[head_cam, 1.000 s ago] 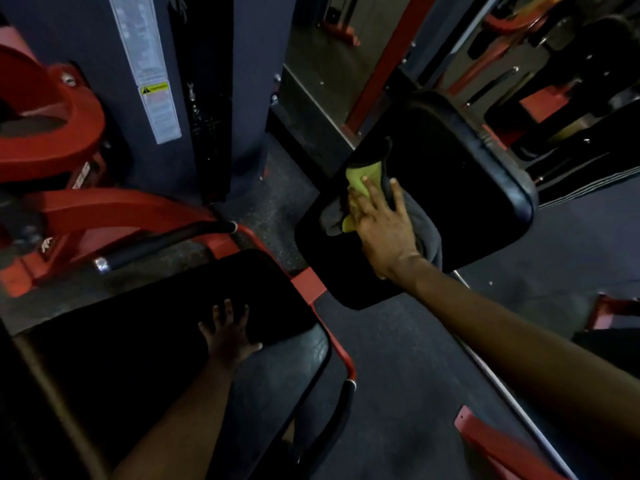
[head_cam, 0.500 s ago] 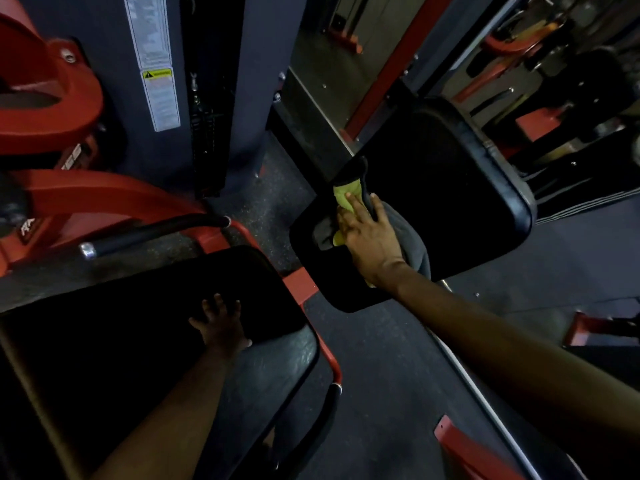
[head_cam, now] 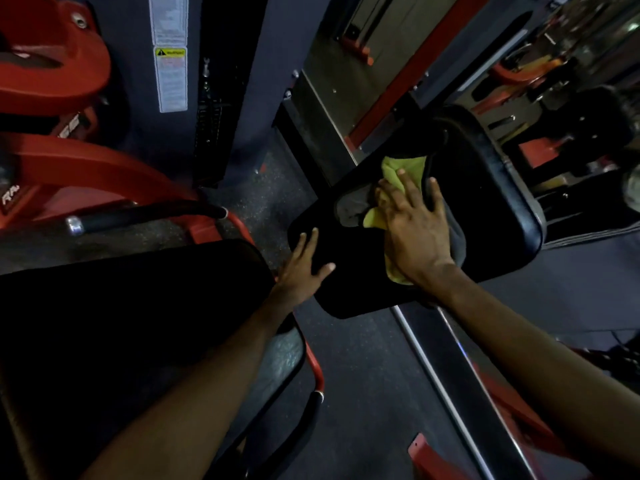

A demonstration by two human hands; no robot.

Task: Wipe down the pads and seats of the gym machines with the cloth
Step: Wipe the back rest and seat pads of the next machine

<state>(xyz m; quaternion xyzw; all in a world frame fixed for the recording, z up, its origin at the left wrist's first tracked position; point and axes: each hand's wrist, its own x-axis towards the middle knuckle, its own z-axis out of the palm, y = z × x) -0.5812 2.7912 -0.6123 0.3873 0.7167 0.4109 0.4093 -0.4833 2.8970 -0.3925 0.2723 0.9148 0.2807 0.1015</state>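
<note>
Left of the black pad point(head_cam: 485, 209) stand a dark seat point(head_cam: 138, 289), a red frame point(head_cam: 86, 168) and a black handle point(head_cam: 149, 213). On the pad the right hand point(head_cam: 415, 230) presses the yellow-grey cloth point(head_cam: 401, 168) flat, fingers spread — the left hand point(head_cam: 301, 265), fingers apart, seems to rest on its edge.

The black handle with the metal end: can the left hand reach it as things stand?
Probably yes. The left hand rests open on the near corner of the pad and holds nothing. The handle lies to its left, just beyond the dark seat, and nothing stands between them.
</note>
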